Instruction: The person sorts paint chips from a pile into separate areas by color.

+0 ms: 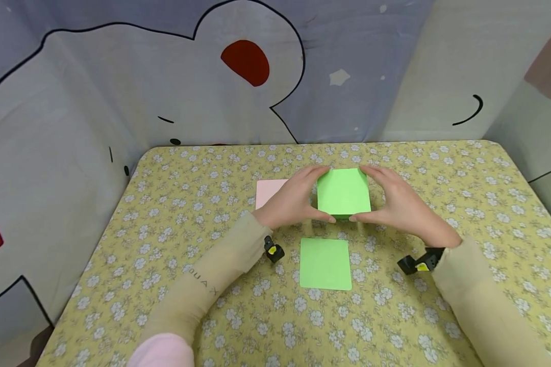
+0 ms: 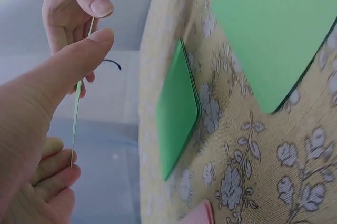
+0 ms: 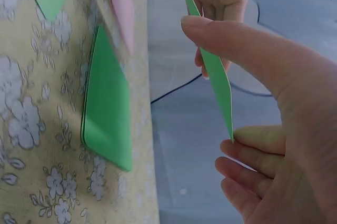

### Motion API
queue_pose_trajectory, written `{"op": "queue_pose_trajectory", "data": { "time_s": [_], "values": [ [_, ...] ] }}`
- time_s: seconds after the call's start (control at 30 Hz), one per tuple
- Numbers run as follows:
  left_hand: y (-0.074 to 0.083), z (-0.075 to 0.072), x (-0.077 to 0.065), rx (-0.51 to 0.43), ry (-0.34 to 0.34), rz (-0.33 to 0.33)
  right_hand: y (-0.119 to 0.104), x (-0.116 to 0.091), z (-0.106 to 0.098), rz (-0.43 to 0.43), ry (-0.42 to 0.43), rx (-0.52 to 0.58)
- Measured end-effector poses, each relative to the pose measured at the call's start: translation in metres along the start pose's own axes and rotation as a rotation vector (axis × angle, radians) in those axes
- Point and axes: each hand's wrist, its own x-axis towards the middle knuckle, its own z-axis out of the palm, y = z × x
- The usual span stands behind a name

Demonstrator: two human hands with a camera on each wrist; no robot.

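Observation:
Both hands hold a thin light-green paper square [image 1: 343,191] above the table, one at each side. My left hand [image 1: 296,198] grips its left side, thumb at the near edge and fingertips at the far edge. The right hand [image 1: 392,200] holds the right side the same way. In both wrist views the held paper appears nearly edge-on. Under it, apart from it, a small stack of green squares [image 3: 108,110] lies on the table. Closer to the person lies another green square [image 1: 325,264]. A pink square [image 1: 268,190] is partly hidden behind the left hand.
A yellow flowered cloth [image 1: 165,265] covers the table. Behind its far edge hangs a printed curtain [image 1: 156,76] with cartoon shapes. Each wrist wears a small black camera, the left camera [image 1: 273,250] and the right camera [image 1: 418,262].

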Motion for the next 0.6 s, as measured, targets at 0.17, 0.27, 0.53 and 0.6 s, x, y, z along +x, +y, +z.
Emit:
{"op": "queue_pose_trajectory", "data": {
  "time_s": [0.17, 0.27, 0.53, 0.6],
  "values": [
    [-0.008, 0.006, 0.011, 0.0, -0.016, -0.031, 0.011, 0.011, 0.004, 0.054, -0.046, 0.02],
    [-0.012, 0.012, 0.016, -0.004, -0.027, -0.054, 0.017, 0.016, 0.007, 0.095, -0.088, 0.039],
    [-0.022, 0.03, 0.024, -0.018, -0.079, -0.104, 0.031, 0.023, 0.02, 0.157, -0.183, 0.06],
    [-0.024, 0.034, 0.025, -0.012, -0.102, -0.116, 0.034, 0.024, 0.023, 0.155, -0.204, 0.057]
  ]
}}
